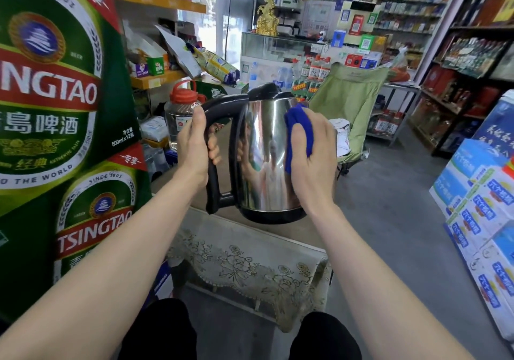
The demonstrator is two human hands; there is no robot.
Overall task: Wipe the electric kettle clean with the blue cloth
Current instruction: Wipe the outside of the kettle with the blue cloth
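While the left hand (193, 148) grips the kettle (264, 159) handle at nine o'clock, the right hand (311, 151), clutching the blue cloth (299, 126), should press firmly, sweeping downward

green beer cartons (55, 95): "tsingtao", "since 1903", "500ml x 12".
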